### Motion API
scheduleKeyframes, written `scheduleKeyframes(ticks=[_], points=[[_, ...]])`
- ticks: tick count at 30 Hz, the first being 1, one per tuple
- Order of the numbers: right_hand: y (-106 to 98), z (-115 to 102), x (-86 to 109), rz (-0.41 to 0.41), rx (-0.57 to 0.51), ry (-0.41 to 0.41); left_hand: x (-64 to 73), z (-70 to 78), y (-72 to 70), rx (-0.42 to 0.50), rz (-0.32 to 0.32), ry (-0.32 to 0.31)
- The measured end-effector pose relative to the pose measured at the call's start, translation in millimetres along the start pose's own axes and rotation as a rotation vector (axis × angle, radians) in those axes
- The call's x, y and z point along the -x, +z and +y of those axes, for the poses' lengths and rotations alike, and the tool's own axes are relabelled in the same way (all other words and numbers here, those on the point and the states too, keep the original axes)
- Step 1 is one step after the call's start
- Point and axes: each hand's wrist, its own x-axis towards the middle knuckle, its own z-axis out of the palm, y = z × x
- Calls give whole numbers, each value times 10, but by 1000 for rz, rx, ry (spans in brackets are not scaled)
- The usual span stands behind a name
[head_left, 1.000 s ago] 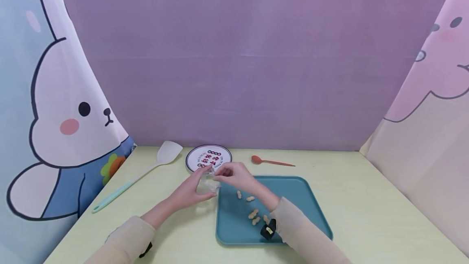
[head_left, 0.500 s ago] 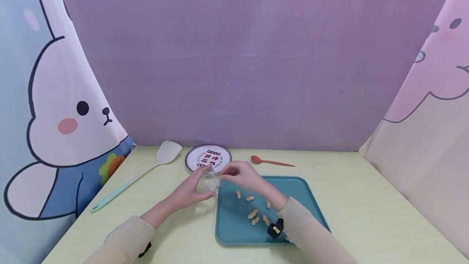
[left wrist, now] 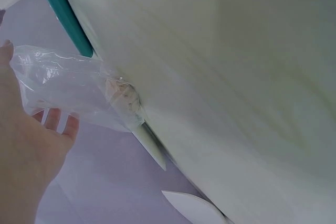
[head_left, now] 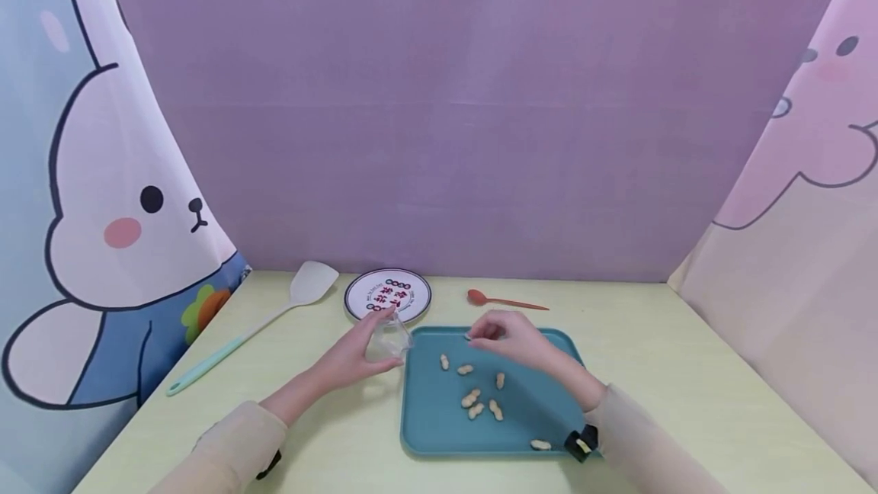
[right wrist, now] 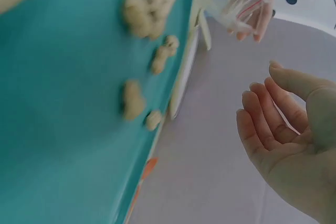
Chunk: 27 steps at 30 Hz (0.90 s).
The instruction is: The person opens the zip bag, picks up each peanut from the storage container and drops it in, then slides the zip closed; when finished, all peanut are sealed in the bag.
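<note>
My left hand (head_left: pixel 353 355) holds a clear zip-lock bag (head_left: pixel 394 339) just beyond the left edge of the blue-green tray (head_left: pixel 435 439). In the left wrist view, thumb and fingers spread the bag's mouth, and tan peanuts (left wrist: pixel 122 97) show at its bottom. Over the tray's back part hovers my right hand (head_left: pixel 513 338). The right wrist view shows that hand (right wrist: pixel 294 135) with loosely curved fingers and nothing between them. Several peanuts in their shells (head_left: pixel 471 399) lie scattered on the tray below it. Another peanut (head_left: pixel 540 445) lies by the tray's front rim.
Behind the bag is a round white plate (head_left: pixel 387 292) with red lettering. A white-headed spatula (head_left: pixel 312 284) with a mint handle lies at the left. Past the tray's back rim rests a red spoon (head_left: pixel 478 297). A purple curtain (head_left: pixel 439 113) closes off the table's back.
My right hand has left the bag and moved right over the tray, uncovering peanuts its arm had hidden. My left hand stays in place with the bag, whose mouth now stands wider.
</note>
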Motion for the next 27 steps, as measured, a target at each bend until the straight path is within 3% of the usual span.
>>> scheduleKeyframes(ticks=[14,22,27], points=[[-155,255,604,-93,41,66,-5,15,-5,5,-6,-8],[-107,324,732,-144,-11,85,2,-6,2,0,6,-1],[-67,359,763,-227,-44,77,7,11,-2,7,-1,-7]])
